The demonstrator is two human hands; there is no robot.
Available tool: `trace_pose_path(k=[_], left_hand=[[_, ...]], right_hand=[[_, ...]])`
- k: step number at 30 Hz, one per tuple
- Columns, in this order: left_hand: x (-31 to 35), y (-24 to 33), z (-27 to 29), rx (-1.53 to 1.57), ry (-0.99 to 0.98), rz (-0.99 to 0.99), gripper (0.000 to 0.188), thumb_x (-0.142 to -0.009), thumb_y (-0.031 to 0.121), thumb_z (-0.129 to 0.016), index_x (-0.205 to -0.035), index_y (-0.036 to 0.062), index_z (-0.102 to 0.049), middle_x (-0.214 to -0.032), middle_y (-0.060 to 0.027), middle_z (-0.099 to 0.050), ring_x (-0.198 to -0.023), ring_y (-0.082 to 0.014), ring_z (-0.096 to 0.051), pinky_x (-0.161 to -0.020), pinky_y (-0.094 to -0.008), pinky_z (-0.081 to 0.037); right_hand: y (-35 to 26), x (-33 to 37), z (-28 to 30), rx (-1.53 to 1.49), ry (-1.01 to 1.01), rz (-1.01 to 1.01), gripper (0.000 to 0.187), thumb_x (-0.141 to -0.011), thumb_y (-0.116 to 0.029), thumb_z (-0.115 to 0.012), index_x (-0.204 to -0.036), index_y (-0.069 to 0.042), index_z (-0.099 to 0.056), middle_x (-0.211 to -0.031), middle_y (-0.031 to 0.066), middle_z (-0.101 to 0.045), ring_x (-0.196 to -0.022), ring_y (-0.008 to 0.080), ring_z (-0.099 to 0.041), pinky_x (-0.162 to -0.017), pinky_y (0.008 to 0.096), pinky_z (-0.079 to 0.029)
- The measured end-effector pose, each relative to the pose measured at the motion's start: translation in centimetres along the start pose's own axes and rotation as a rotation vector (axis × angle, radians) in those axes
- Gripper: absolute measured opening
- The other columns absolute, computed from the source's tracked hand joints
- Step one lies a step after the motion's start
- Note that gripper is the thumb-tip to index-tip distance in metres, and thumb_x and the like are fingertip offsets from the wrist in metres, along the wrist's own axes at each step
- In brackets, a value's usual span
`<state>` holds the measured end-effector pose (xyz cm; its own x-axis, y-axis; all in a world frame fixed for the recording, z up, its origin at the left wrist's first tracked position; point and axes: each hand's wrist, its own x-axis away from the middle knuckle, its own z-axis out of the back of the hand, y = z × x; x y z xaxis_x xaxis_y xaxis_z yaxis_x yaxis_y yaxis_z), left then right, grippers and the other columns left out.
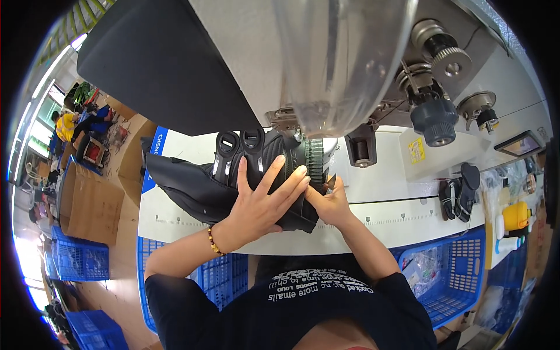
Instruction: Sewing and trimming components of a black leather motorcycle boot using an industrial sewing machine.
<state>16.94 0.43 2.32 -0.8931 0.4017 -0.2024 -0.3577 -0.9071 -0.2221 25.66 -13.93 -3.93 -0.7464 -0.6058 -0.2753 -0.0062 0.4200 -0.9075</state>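
Note:
A bulky black leather-like piece (192,181) with straps, slits and shiny oval buckles lies on the sewing machine's white bed, its right end close to the needle area. My left hand (256,204) rests on top of it with the fingers spread and the palm down. At its right edge, my right hand (329,201) is closed, thumb and forefinger pinching the rim. A green ribbed strip (314,157) runs along that edge, beside my fingertips. The machine head hides the needle and what lies under it.
The sewing machine head (251,52) with a clear shield (344,70) and tension knobs (434,119) hangs over the work. A black strap-like item (461,192) lies at the bed's right. Blue baskets (446,297) stand below, cardboard boxes (90,201) at left. A person (67,125) sits farther off.

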Motion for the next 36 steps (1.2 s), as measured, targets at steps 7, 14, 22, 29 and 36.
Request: trace_pose_path(k=[7,14,22,29,36], left_hand=[[-0.2,0.3,1.7,0.011,-0.015,0.03,0.098,-0.035,0.044,-0.075,-0.121,0.0108,-0.042,-0.128,-0.0027,-0.036,-0.122,-0.0275,-0.028,-0.088,-0.069,-0.013],[-0.3,0.6,2.1,0.013,-0.03,0.016,0.097,-0.037,0.044,-0.075,-0.12,0.0082,-0.041,-0.126,-0.0061,-0.036,-0.122,-0.0298,-0.028,-0.087,-0.0697,-0.014],[-1.2,-0.1,2.8,0.091,-0.058,0.036,0.1,-0.04,0.046,-0.074,-0.125,0.0071,-0.039,-0.127,-0.0069,-0.035,-0.123,-0.0305,-0.026,-0.086,-0.0708,-0.018],[-1.3,-0.8,3.1,0.128,-0.056,0.004,0.108,-0.033,0.047,-0.076,-0.122,0.0008,-0.036,-0.129,-0.0111,-0.032,-0.125,-0.0321,-0.024,-0.086,-0.0682,-0.016],[-1.9,-1.8,3.4,0.205,-0.111,0.006,0.114,-0.03,0.042,-0.079,-0.125,-0.0008,-0.033,-0.126,-0.013,-0.031,-0.126,-0.0322,-0.021,-0.092,-0.0683,-0.011]], right_hand=[[-0.7,0.5,-1.7,-0.204,0.133,-0.103,0.008,-0.081,-0.003,-0.054,-0.089,0.0,-0.057,-0.078,0.0018,-0.059,-0.069,0.0056,-0.055,-0.057,0.0198,-0.046],[-1.1,0.7,-2.1,-0.245,0.181,-0.135,0.01,-0.081,-0.001,-0.052,-0.091,0.0,-0.057,-0.079,0.0022,-0.059,-0.07,0.0067,-0.056,-0.058,0.02,-0.047],[-1.5,-0.2,-1.6,-0.279,0.178,-0.161,0.011,-0.08,-0.004,-0.055,-0.089,0.003,-0.056,-0.079,0.0058,-0.059,-0.068,0.009,-0.057,-0.056,0.0201,-0.048],[-1.7,-0.6,-2.3,-0.293,0.23,-0.183,0.012,-0.079,-0.004,-0.057,-0.087,0.004,-0.055,-0.077,0.0075,-0.058,-0.064,0.01,-0.057,-0.054,0.021,-0.048],[-2.5,-1.6,-2.8,-0.333,0.279,-0.185,0.01,-0.078,0.0,-0.055,-0.087,0.003,-0.055,-0.076,0.0063,-0.058,-0.063,0.0097,-0.057,-0.052,0.0213,-0.047]])
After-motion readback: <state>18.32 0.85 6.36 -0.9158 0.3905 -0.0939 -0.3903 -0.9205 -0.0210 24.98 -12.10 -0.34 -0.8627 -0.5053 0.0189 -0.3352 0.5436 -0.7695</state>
